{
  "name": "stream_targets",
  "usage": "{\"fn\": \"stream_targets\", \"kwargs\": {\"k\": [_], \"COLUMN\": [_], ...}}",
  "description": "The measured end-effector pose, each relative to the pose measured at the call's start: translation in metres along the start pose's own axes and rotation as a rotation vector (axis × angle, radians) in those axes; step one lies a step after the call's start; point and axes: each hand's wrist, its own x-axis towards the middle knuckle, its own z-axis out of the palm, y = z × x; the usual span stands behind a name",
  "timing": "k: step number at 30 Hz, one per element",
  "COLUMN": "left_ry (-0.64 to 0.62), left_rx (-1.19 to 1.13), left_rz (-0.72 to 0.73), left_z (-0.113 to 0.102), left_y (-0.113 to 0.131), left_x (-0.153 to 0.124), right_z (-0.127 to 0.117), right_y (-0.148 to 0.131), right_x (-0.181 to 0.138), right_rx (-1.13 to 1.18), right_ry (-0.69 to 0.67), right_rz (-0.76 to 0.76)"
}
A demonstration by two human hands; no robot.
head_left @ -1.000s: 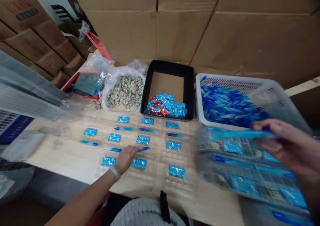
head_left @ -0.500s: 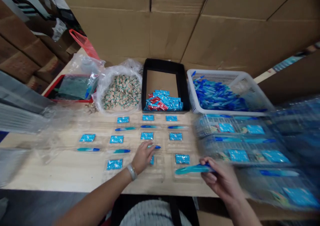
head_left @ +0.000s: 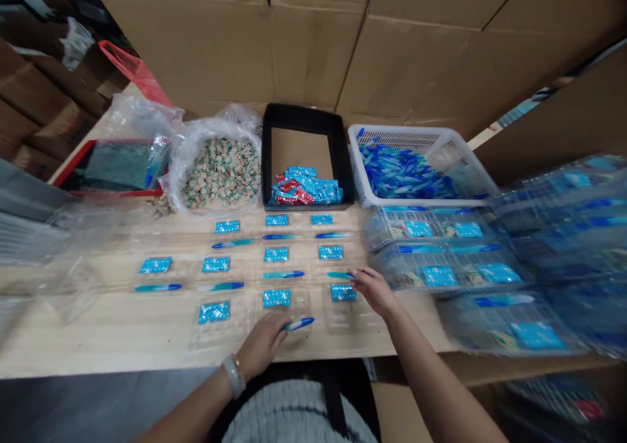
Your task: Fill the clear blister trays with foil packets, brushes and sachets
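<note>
My left hand (head_left: pixel 264 344), with a bracelet at its wrist, is closed on a blue-and-teal pen (head_left: pixel 300 324). It is above a clear plastic tray in the front row, just below a blue packet (head_left: pixel 277 298). The fingers of my right hand (head_left: pixel 376 291) pinch the dark end of another pen (head_left: pixel 339 275), which lies along a clear tray at the right of the middle row. Next to that hand is a blue packet (head_left: pixel 343 293). Clear trays with blue packets (head_left: pixel 216 264) and pens (head_left: pixel 157 287) spread over the wooden table.
Along the back stand a plastic-lined container of small printed pieces (head_left: pixel 223 174), a black box (head_left: pixel 307 149) with blue and red packets, and a white basket (head_left: pixel 426 201) of pens. Stacked filled trays (head_left: pixel 435 260) rise at the right. Cardboard (head_left: pixel 313 51) walls the back.
My left hand has left a pen in the middle row and moved nearer the front edge with another pen. My right hand has moved left and away from me, bringing its pen to a tray.
</note>
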Motion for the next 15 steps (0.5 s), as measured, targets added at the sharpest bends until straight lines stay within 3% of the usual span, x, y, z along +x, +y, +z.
{"fn": "stream_targets", "kwargs": {"k": [4, 7, 9, 13, 15], "left_ry": [0.038, 0.019, 0.007, 0.030, 0.055], "left_rx": [0.315, 0.449, 0.500, 0.531, 0.537], "left_rz": [0.062, 0.073, 0.068, 0.040, 0.034], "left_z": [0.014, 0.017, 0.019, 0.024, 0.027], "left_y": [-0.003, -0.002, -0.002, -0.005, -0.006], "left_x": [-0.004, 0.000, 0.002, 0.004, 0.003], "right_z": [0.000, 0.000, 0.004, 0.020, 0.026], "right_y": [-0.003, -0.008, -0.009, -0.014, -0.035], "right_x": [0.026, 0.031, 0.032, 0.026, 0.024], "right_rx": [-0.617, -1.234, -1.561, -1.789, -1.797], "right_ry": [-0.068, -0.232, -0.345, -0.459, -0.500], "right_rz": [-0.250, -0.494, -0.574, -0.670, -0.724]}}
